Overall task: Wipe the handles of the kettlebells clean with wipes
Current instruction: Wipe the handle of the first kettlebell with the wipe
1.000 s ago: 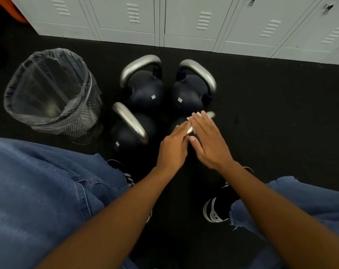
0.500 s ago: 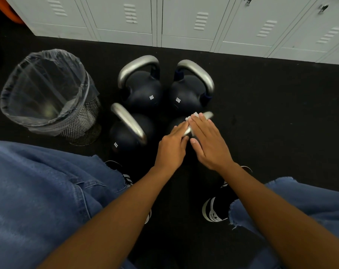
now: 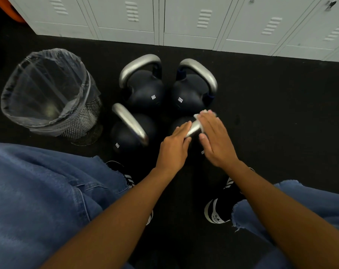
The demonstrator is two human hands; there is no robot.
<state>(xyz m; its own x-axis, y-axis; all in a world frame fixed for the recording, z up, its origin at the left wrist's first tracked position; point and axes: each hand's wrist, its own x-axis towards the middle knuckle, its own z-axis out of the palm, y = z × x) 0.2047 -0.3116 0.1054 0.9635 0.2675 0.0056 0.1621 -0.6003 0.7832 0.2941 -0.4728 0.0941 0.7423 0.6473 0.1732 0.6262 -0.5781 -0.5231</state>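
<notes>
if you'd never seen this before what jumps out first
Four dark kettlebells with silver handles huddle on the black floor mid-frame, and both hands meet over the near-right one: the right hand presses a white wipe on its handle while the left hand rests on the handle's near end. To the left stands a mesh bin lined with a clear bag, and pale lockers run along the top.

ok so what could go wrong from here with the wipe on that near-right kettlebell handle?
1. The white wipe sits under the flat fingers of the right hand, not pinched; it could slip off the silver metal handle.
2. The four dark round kettlebells are packed tight; the left hand could knock the neighbouring near-left kettlebell handle.
</notes>
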